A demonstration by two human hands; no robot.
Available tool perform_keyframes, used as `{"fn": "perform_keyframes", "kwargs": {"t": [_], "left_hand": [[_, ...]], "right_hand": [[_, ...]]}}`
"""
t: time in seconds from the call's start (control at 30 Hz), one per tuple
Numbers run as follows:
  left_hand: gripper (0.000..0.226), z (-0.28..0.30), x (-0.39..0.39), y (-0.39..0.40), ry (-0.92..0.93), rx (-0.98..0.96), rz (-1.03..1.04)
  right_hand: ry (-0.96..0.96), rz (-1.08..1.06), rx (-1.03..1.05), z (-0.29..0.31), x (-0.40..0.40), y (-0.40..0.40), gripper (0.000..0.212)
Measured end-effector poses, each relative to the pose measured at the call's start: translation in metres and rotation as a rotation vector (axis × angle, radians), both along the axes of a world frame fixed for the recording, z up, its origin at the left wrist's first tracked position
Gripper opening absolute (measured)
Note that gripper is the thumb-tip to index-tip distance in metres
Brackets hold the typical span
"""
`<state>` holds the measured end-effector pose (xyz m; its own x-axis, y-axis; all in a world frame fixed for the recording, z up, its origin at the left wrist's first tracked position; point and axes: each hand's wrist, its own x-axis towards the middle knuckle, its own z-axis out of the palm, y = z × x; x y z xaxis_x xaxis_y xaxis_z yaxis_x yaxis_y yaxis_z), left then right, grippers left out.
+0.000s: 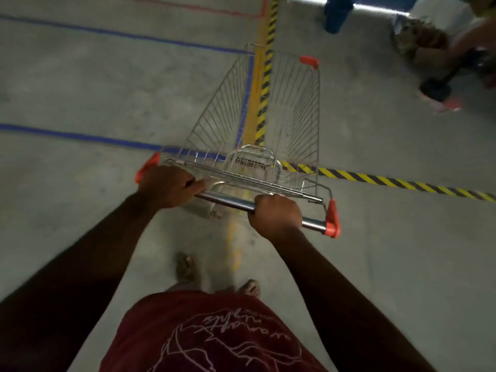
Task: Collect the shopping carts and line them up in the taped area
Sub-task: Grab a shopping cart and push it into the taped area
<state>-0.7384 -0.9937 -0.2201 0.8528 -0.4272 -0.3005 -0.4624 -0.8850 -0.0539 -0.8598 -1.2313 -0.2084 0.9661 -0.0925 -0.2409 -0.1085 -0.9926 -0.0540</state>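
Note:
An empty wire shopping cart point(303, 108) with orange corner caps stands in front of me on the concrete floor. Its metal handle bar point(228, 201) runs across the frame's middle. My left hand point(167, 185) is closed around the bar's left end and my right hand point(276, 214) around its right part. Blue tape lines point(80, 135) mark the floor to the left. A yellow-and-black striped tape line point(402, 183) runs under the cart and off to the right, with another strip going away from me beneath the basket.
A red tape line point(214, 8) lies at the far top. At the upper right are a blue object point(336, 16), a blurred person's foot in a pink shoe point(445, 102) and some clutter. My bare feet point(185, 269) show below the cart.

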Motion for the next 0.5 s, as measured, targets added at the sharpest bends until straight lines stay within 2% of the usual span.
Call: {"fn": "perform_keyframes", "kwargs": {"t": [0.1, 0.27, 0.5], "left_hand": [[0.111, 0.002, -0.006, 0.057, -0.021, 0.006, 0.077], [0.083, -0.003, -0.007, 0.155, -0.048, 0.003, 0.231], [0.072, 0.000, 0.001, 0.289, -0.073, -0.061, 0.374]], "right_hand": [[0.006, 0.079, 0.003, -0.002, 0.018, 0.049, 0.030], [0.018, 0.177, -0.006, -0.006, 0.055, 0.136, 0.030], [0.014, 0.256, -0.034, -0.014, 0.102, 0.267, 0.031]]}}
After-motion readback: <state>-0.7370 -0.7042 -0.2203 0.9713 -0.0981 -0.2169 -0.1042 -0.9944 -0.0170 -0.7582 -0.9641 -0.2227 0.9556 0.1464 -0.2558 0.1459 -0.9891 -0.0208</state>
